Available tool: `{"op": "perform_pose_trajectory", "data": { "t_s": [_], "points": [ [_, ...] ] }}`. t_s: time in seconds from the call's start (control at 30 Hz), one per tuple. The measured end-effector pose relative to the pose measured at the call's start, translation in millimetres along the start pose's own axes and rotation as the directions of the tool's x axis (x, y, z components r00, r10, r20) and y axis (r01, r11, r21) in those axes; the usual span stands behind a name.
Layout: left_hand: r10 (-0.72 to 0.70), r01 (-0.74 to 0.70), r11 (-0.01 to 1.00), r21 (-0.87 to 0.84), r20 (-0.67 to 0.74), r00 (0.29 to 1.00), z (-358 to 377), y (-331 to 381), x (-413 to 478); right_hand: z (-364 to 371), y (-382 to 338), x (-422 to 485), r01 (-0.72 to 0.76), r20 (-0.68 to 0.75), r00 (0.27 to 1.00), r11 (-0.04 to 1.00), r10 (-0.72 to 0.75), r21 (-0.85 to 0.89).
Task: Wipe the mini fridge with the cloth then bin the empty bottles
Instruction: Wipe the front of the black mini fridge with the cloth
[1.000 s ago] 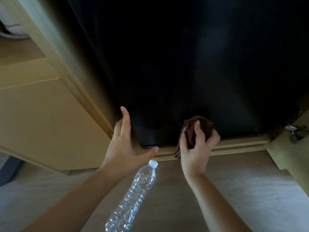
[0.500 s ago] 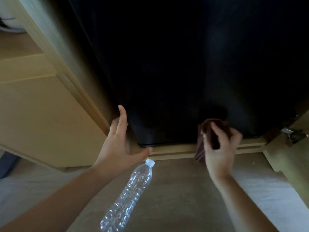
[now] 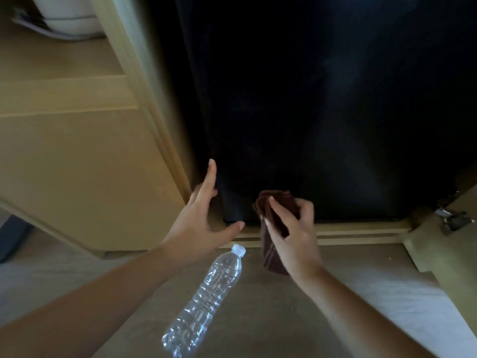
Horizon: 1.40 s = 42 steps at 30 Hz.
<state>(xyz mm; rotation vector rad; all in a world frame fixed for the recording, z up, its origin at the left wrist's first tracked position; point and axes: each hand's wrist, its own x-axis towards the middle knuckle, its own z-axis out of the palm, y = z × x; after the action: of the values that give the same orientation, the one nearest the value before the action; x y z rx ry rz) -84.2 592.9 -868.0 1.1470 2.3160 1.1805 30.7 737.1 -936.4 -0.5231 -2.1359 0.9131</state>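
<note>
Head view, looking down.

- Mini fridge [image 3: 322,112]: black, door closed, set in a light wooden cabinet [image 3: 77,164]. Metal hinge [image 3: 449,218] at lower right of the recess.
- Right hand [image 3: 294,239]: fingers curled round a folded dark brown cloth [image 3: 273,254], held at the bottom edge of the fridge door; the cloth's lower end hangs below the hand.
- Left hand [image 3: 196,226]: released, fingers straight and spread, thumb out, at the door's lower left corner. Contact with the door cannot be told.
- Bottle [image 3: 206,298]: clear plastic, white cap on, lying on the floor [image 3: 296,326] between the forearms, cap toward the fridge. Neither hand touches it.
</note>
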Motion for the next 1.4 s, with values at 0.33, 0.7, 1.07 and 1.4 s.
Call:
{"op": "perform_pose_trajectory", "data": {
  "t_s": [0.33,0.7,1.07,1.4],
  "points": [
    [-0.061,0.067,0.982,-0.176,0.036,0.997,-1,-16,-6,-53,-50,51,0.312,0.035,0.949,0.919,-0.313,-0.241],
    [-0.114,0.117,0.962,-0.249,0.024,0.993,-10,-24,-25,42,-15,3,-0.010,-0.335,0.942,1.000,0.005,-0.014],
    [-0.069,0.071,0.971,-0.229,0.021,0.997,-25,-36,-44,32,-36,8,-0.046,-0.263,0.963,0.997,0.060,0.058],
    [-0.046,0.061,0.964,-0.260,0.063,0.997,-36,-44,-55,88,-25,-19,-0.121,-0.203,0.971,0.992,0.128,0.044]
  ]
}}
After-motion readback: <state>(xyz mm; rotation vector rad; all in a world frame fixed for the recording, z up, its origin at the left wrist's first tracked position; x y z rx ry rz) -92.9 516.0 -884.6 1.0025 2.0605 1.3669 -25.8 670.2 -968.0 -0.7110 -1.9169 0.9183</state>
